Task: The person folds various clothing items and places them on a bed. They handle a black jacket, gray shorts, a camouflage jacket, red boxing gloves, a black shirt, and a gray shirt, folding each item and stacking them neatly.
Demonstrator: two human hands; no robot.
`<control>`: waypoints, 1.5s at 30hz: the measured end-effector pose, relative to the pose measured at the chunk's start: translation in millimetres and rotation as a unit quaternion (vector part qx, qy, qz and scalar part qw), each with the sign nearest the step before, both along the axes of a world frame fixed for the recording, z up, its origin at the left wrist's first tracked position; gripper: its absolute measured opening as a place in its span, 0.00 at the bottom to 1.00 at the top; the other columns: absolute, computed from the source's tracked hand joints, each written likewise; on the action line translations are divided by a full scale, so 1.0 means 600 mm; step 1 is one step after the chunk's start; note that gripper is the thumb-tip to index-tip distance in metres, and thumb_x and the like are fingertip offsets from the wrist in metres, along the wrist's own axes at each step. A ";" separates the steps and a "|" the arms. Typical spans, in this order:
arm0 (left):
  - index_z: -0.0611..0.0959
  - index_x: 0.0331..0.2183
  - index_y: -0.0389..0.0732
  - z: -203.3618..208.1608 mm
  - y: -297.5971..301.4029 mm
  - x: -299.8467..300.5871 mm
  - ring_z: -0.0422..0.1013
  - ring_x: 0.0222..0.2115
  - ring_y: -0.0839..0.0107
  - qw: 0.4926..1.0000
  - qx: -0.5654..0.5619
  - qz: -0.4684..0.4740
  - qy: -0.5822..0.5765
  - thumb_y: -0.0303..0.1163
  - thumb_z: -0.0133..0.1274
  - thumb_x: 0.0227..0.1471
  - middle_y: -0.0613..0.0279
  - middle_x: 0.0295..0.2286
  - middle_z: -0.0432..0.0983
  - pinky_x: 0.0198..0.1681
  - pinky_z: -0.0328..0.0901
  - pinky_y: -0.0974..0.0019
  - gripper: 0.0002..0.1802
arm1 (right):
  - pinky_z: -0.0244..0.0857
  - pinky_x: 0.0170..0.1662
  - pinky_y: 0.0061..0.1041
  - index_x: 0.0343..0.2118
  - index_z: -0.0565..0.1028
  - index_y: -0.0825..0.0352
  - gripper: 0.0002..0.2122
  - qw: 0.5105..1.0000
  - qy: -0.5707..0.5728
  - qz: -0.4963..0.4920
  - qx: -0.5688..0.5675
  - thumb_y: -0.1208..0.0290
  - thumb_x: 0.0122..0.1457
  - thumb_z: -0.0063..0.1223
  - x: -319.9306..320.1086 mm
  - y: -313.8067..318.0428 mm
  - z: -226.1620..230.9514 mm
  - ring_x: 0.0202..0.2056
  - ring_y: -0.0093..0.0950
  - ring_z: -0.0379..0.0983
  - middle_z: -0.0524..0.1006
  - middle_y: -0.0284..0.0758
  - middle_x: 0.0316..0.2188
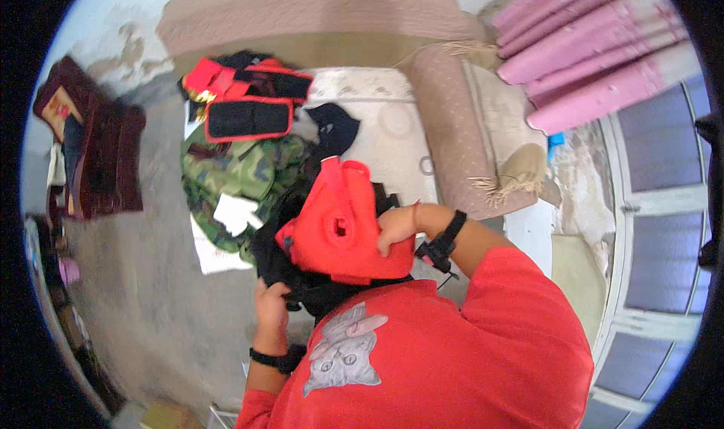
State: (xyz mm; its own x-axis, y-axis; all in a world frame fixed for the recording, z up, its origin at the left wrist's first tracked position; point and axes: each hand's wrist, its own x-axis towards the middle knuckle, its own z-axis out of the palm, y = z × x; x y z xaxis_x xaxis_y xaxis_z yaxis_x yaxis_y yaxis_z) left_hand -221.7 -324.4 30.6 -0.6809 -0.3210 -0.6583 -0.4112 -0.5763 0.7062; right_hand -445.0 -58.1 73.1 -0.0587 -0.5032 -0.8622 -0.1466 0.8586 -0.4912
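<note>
In front of my body is a bright red soft item with a strap-like upper part and a round, ringed hole; it looks like a bag or padded vest, though I cannot tell which. My right hand grips its right side, thumb lying over the red face. Black fabric hangs beneath and to the left of it. The fingers of my left hand are closed on the lower left edge of that fabric. Just beyond lies a camouflage cloth item, with a white tag or paper on top.
A patterned sofa seat spreads ahead, with a brown armrest on its right. On its left part sit a black panel with red edging, a red-and-black bundle and a black cap-like item. A dark wooden chair stands left.
</note>
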 end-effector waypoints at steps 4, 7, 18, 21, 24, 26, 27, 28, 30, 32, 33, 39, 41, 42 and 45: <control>0.73 0.42 0.34 -0.012 -0.020 -0.006 0.72 0.26 0.66 0.999 0.020 0.023 -0.035 0.18 0.44 0.34 0.59 0.31 0.74 0.26 0.68 0.68 0.26 | 0.65 0.48 0.28 0.45 0.75 0.68 0.24 0.978 -0.079 -0.178 -0.074 0.71 0.40 0.62 -0.050 0.153 0.109 0.42 0.29 0.73 0.78 0.37 0.41; 0.72 0.43 0.35 -0.011 -0.002 -0.024 0.71 0.26 0.66 0.998 -0.005 0.037 -0.057 0.18 0.44 0.34 0.59 0.31 0.73 0.25 0.68 0.69 0.27 | 0.63 0.51 0.28 0.48 0.72 0.72 0.24 0.933 -0.048 -0.334 -0.121 0.73 0.45 0.61 -0.051 0.245 0.114 0.45 0.28 0.72 0.77 0.36 0.43; 0.75 0.38 0.34 0.050 0.127 -0.157 0.68 0.25 0.72 0.991 -0.105 0.040 -0.077 0.18 0.45 0.34 0.65 0.27 0.72 0.26 0.62 0.73 0.22 | 0.67 0.44 0.38 0.33 0.77 0.71 0.20 0.839 0.376 -0.394 -0.017 0.60 0.41 0.62 -0.147 0.409 -0.183 0.40 0.48 0.73 0.76 0.53 0.35; 0.75 0.37 0.34 0.058 0.146 -0.166 0.67 0.26 0.71 0.980 -0.154 0.081 -0.096 0.17 0.45 0.33 0.63 0.29 0.73 0.29 0.64 0.71 0.22 | 0.66 0.45 0.40 0.34 0.76 0.71 0.20 0.848 0.390 -0.358 0.011 0.60 0.42 0.61 -0.205 0.413 -0.244 0.40 0.48 0.72 0.76 0.51 0.35; 0.74 0.38 0.32 0.062 0.158 -0.154 0.68 0.30 0.69 0.970 -0.195 0.092 -0.110 0.17 0.45 0.33 0.60 0.32 0.73 0.34 0.64 0.70 0.22 | 0.66 0.45 0.40 0.34 0.77 0.70 0.19 0.848 0.401 -0.342 -0.056 0.61 0.42 0.61 -0.279 0.404 -0.311 0.40 0.49 0.72 0.77 0.51 0.36; 0.73 0.36 0.33 0.063 0.167 -0.139 0.67 0.31 0.70 0.963 -0.207 0.124 -0.123 0.17 0.46 0.33 0.61 0.31 0.72 0.34 0.63 0.71 0.21 | 0.66 0.45 0.40 0.35 0.76 0.70 0.19 0.855 0.378 -0.342 -0.097 0.61 0.42 0.61 -0.329 0.395 -0.351 0.41 0.48 0.73 0.77 0.50 0.36; 0.73 0.35 0.34 0.064 0.172 -0.132 0.66 0.31 0.71 0.958 -0.208 0.141 -0.136 0.16 0.46 0.32 0.63 0.30 0.72 0.34 0.63 0.71 0.20 | 0.66 0.45 0.40 0.35 0.76 0.70 0.19 0.857 0.380 -0.328 -0.120 0.62 0.42 0.61 -0.360 0.392 -0.365 0.41 0.47 0.73 0.77 0.50 0.36; 0.73 0.38 0.34 0.066 0.176 -0.126 0.66 0.32 0.71 0.960 -0.199 0.137 -0.139 0.17 0.47 0.34 0.62 0.31 0.72 0.35 0.63 0.71 0.21 | 0.66 0.45 0.40 0.35 0.76 0.71 0.19 0.853 0.394 -0.327 -0.103 0.62 0.42 0.61 -0.388 0.383 -0.378 0.41 0.47 0.73 0.77 0.50 0.35; 0.73 0.38 0.34 0.068 0.186 -0.119 0.66 0.32 0.73 0.958 -0.202 0.143 -0.147 0.17 0.48 0.37 0.63 0.31 0.72 0.36 0.62 0.71 0.19 | 0.66 0.45 0.40 0.36 0.76 0.71 0.19 0.809 0.461 -0.355 -0.087 0.63 0.43 0.63 -0.439 0.361 -0.388 0.40 0.46 0.73 0.77 0.49 0.35; 0.73 0.33 0.36 0.071 0.195 -0.120 0.65 0.31 0.76 0.948 -0.223 0.163 -0.158 0.18 0.51 0.40 0.66 0.29 0.71 0.34 0.60 0.73 0.12 | 0.67 0.45 0.39 0.37 0.75 0.70 0.19 0.731 0.547 -0.407 -0.028 0.64 0.44 0.63 -0.461 0.331 -0.378 0.40 0.46 0.73 0.78 0.47 0.35; 0.73 0.33 0.36 0.072 0.199 -0.122 0.65 0.30 0.76 0.948 -0.220 0.174 -0.148 0.20 0.51 0.44 0.66 0.29 0.71 0.34 0.60 0.73 0.10 | 0.66 0.46 0.39 0.39 0.75 0.70 0.20 0.746 0.544 -0.384 -0.012 0.64 0.45 0.63 -0.455 0.311 -0.367 0.41 0.45 0.73 0.77 0.47 0.37; 0.74 0.33 0.36 0.075 0.198 -0.143 0.64 0.29 0.79 0.949 -0.225 0.196 -0.106 0.33 0.52 0.57 0.68 0.28 0.71 0.33 0.60 0.72 0.10 | 0.58 0.53 0.40 0.41 0.71 0.67 0.20 0.856 0.357 -0.054 -0.371 0.70 0.43 0.62 -0.250 0.120 -0.285 0.47 0.46 0.66 0.72 0.46 0.44; 0.72 0.29 0.38 0.077 0.186 -0.150 0.62 0.23 0.80 0.944 -0.235 0.173 -0.155 0.37 0.52 0.57 0.70 0.22 0.68 0.24 0.58 0.72 0.12 | 0.58 0.54 0.40 0.41 0.71 0.67 0.21 0.854 0.172 0.051 -0.489 0.66 0.42 0.62 -0.146 0.058 -0.257 0.48 0.45 0.66 0.72 0.46 0.44; 0.72 0.28 0.39 0.078 0.181 -0.153 0.61 0.21 0.80 0.946 -0.221 0.176 -0.161 0.38 0.52 0.57 0.71 0.21 0.67 0.22 0.57 0.72 0.13 | 0.56 0.55 0.42 0.41 0.71 0.67 0.22 0.845 0.172 0.109 -0.495 0.64 0.43 0.63 -0.097 0.037 -0.240 0.49 0.44 0.66 0.72 0.46 0.44; 0.71 0.29 0.39 0.075 0.165 -0.167 0.62 0.19 0.80 0.959 -0.173 0.195 -0.111 0.40 0.51 0.57 0.70 0.21 0.67 0.20 0.57 0.72 0.14 | 0.51 0.58 0.46 0.42 0.71 0.67 0.23 0.849 0.215 0.257 -0.409 0.60 0.45 0.62 0.007 -0.018 -0.199 0.50 0.42 0.67 0.73 0.46 0.43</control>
